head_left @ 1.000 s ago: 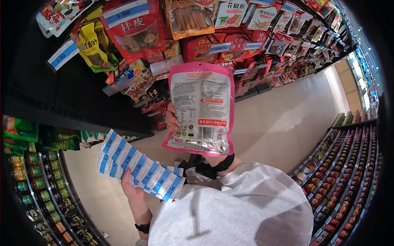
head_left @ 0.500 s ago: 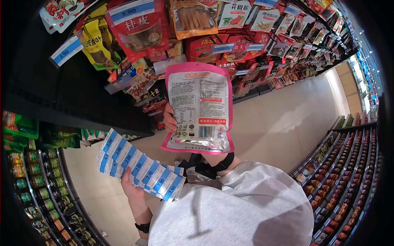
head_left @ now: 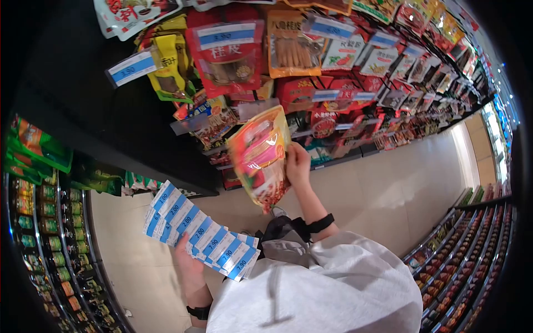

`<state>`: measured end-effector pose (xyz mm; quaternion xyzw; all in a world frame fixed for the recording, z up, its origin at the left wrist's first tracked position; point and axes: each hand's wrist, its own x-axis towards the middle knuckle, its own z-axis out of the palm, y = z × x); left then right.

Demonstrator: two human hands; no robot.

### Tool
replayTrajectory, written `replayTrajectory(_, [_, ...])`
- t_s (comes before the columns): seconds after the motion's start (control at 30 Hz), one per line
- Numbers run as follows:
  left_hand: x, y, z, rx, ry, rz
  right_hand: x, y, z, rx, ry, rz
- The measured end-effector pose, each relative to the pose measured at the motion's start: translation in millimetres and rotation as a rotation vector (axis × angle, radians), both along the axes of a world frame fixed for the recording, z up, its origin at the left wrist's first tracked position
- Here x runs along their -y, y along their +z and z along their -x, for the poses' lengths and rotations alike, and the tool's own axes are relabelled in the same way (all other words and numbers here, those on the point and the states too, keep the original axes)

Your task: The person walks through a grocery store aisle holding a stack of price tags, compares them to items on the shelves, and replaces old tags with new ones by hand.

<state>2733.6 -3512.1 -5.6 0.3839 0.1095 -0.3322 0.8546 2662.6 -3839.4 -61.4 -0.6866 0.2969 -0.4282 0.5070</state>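
Head view: my right grip (head_left: 298, 164) was closed on the side edge of the packet (head_left: 260, 158), fingers pinched together there, and the packet hung tilted with its colourful printed side showing. My left grip (head_left: 187, 256) was closed on the lower edge of a fan of price labels (head_left: 206, 237), the thumb over them. The packet was above the labels in view, apart from them. Beyond it hung a red pack (head_left: 226, 65), a yellow pack (head_left: 171, 67) and an orange pack (head_left: 292, 50). Floor (head_left: 383, 183) lay beneath, with jars (head_left: 54, 243) racked to the left.
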Motion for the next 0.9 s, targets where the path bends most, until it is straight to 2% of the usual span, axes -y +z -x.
replayTrajectory(0.03, [0.0, -0.4, 0.2, -0.002, 0.004, -0.008, 3.7, 3.1, 3.2, -0.085, -0.016, -0.009])
replayTrajectory(0.1, [1.3, 1.8, 2.8, -0.017, 0.022, 0.010, 5.3, 8.2, 0.8, -0.177, 0.048, 0.213])
replayTrajectory(0.23, [4.2, -1.6, 7.8, -0.011, 0.067, 0.011, 19.6, -13.7, -12.7, -0.210, 0.098, 0.348])
replayTrajectory(0.33, [7.6, -7.2, 11.7, -0.026, 0.093, -0.008, 28.7, -24.7, -19.0, -0.062, 0.112, -0.042])
replayTrajectory(0.47, [14.5, -4.7, 17.3, -0.045, 0.104, -0.012, 49.9, -45.9, -32.4, 0.062, 0.095, -0.050])
replayTrajectory(0.57, [15.1, -6.2, 18.6, -0.080, 0.109, 0.014, 51.9, -26.0, -35.3, 0.132, 0.128, -0.185])
replayTrajectory(0.73, [19.1, -7.9, 19.9, -0.103, 0.149, -0.017, 73.3, -56.5, -44.7, 0.194, 0.150, -0.207])
replayTrajectory(0.8, [24.1, -5.1, 21.1, -0.114, 0.155, -0.014, 80.6, -69.8, -45.6, 0.192, 0.149, -0.362])
replayTrajectory(0.9, [31.9, 2.3, 21.3, -0.112, 0.159, -0.081, 89.8, -79.7, -46.8, 0.232, 0.200, -0.346])
